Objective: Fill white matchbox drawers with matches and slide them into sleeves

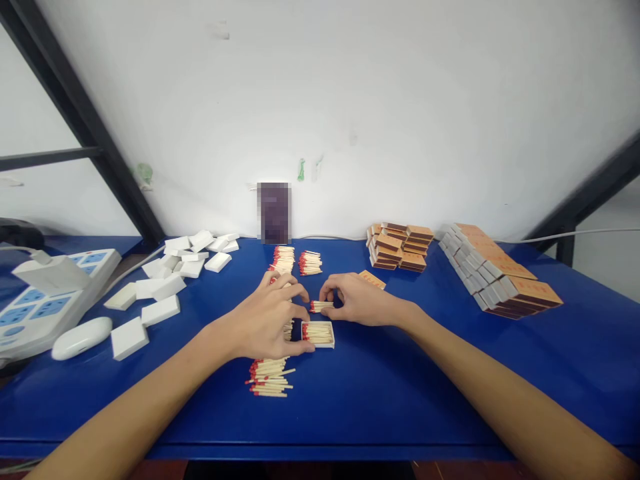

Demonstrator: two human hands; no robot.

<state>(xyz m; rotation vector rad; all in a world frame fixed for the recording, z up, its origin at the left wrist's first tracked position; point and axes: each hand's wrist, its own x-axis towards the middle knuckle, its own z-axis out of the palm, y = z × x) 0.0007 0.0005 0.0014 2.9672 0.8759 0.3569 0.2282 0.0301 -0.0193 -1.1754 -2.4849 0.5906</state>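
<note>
here the right hand pinches matches above the tray whose edge the left hand grips.

No text, brand, number or sign can be read. The single sleeve near the middle of the surface has an orange face, and any print on it is too small to make out. The same goes for the stacked sleeves at the back edge and the sleeve row toward the back right corner. The power strip at the left edge shows blue panels with no legible marking. The dark card at the back edge is blurred out.
</note>
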